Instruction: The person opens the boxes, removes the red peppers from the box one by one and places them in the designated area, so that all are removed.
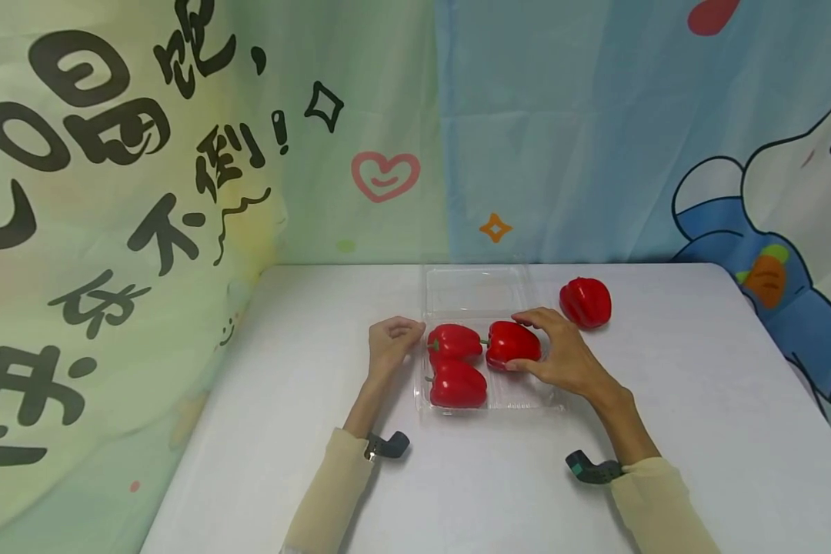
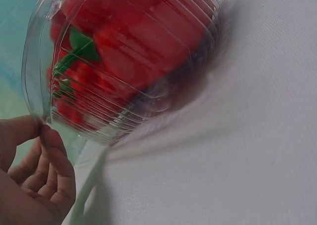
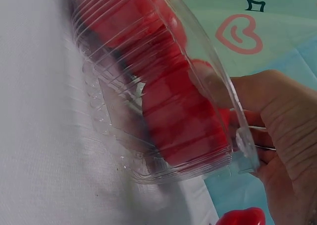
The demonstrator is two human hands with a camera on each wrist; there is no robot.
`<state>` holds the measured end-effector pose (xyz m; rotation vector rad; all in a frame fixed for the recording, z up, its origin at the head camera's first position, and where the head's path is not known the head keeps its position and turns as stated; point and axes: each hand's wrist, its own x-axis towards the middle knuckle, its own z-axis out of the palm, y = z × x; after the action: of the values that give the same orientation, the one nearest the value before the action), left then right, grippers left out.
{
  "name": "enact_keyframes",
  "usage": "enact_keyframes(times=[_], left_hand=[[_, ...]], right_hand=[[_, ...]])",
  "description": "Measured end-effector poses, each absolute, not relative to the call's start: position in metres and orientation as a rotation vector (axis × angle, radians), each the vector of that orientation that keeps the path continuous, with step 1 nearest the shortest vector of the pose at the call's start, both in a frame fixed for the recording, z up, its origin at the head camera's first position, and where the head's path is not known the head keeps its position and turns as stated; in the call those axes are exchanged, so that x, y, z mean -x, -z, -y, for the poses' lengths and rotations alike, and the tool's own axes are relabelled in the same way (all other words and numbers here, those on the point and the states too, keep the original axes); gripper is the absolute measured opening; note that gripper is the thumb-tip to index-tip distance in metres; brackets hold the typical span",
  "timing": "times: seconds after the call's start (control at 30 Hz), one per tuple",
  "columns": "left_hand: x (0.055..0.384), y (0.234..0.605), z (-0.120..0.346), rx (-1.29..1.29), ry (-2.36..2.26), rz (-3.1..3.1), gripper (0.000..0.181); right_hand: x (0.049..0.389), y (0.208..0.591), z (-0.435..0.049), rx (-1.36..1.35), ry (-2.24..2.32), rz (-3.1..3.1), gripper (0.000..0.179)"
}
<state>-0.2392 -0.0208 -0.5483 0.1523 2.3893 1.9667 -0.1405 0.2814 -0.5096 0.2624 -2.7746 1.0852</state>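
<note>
A clear plastic clamshell box (image 1: 519,394) lies on the table with its lid folded back. Two red bell peppers sit in its left half, an upper one (image 1: 455,341) and a lower one (image 1: 458,385). My right hand (image 1: 561,350) grips a third red bell pepper (image 1: 512,343) between thumb and fingers, inside the box at the upper right. In the right wrist view this pepper (image 3: 183,116) shows through the ribbed wall. My left hand (image 1: 391,346) pinches the box's left rim; in the left wrist view, thumb and forefinger (image 2: 54,145) meet at that edge.
Another red bell pepper (image 1: 585,302) lies on the white table (image 1: 249,462) to the right, behind my right hand. The transparent lid (image 1: 478,290) reaches back toward the printed curtain (image 1: 561,138) at the table's far edge.
</note>
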Motion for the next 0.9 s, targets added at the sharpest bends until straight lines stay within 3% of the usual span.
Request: enact_keyframes(times=[0.9], left_hand=[[0.2387, 0.5468, 0.0195, -0.140, -1.977, -2.389, 0.023]], right_hand=[[0.1423, 0.5117, -0.2811, -0.269, -1.038, 2.806, 0.089]])
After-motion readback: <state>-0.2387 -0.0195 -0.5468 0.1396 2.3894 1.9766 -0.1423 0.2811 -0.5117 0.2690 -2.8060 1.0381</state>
